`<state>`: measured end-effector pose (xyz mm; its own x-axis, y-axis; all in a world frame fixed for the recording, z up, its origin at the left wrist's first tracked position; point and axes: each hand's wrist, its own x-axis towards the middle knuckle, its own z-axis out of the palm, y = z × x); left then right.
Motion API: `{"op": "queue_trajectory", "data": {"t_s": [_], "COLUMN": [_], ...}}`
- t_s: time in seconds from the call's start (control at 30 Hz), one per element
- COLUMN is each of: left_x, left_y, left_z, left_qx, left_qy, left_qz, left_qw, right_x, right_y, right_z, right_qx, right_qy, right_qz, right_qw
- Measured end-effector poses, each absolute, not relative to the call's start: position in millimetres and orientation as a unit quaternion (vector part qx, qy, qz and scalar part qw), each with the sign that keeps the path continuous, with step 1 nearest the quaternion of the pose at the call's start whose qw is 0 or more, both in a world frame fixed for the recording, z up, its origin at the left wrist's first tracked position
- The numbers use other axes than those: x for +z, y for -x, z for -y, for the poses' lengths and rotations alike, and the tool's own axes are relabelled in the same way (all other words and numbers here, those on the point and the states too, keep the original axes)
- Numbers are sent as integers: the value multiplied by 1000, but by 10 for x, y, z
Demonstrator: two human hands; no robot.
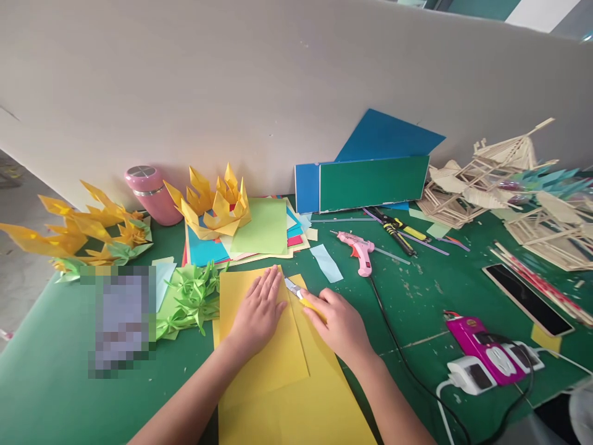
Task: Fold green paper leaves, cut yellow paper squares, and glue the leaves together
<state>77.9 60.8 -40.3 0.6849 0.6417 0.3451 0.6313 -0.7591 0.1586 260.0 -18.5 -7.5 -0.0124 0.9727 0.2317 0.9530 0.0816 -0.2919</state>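
Note:
Yellow paper sheets (278,408) lie in front of me, a smaller one on top of larger ones. My left hand (259,309) presses flat on the top sheet with its fingers stretched out. My right hand (340,324) is closed around a utility knife (306,298) with a yellow handle. The knife's blade points up and left, beside the top sheet's right edge near its upper corner; whether it touches the paper I cannot tell. Green folded-paper flowers (192,300) sit just left of the sheets.
A pink glue gun (359,250) trails its black cord past my right arm toward a magenta power strip (486,349). Orange paper crowns (213,210) and a pink thermos (155,196) stand at the back left. Stick models (477,179) occupy the back right. A phone (528,300) lies at right.

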Motion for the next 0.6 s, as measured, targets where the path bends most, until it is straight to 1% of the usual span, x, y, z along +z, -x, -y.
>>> {"op": "queue_trajectory", "data": {"t_s": [0.27,0.47,0.6], "left_x": [-338,-313,-321], "left_y": [-798,-849,-871], "left_z": [-603,-564,-550], "left_qx": [193,167,165], "left_qy": [-916,-899,-888], "left_qz": [-351,-404,-427], "left_qw": [18,-22,-31], "right_x": [-61,-28,-25], "right_y": [-2591,-2612,-2676], "right_z": [28,6,4], "right_qx": [35,30,21], "right_qy": [694,702,714], "right_qz": [697,692,683], "right_qw": [178,162,152]}}
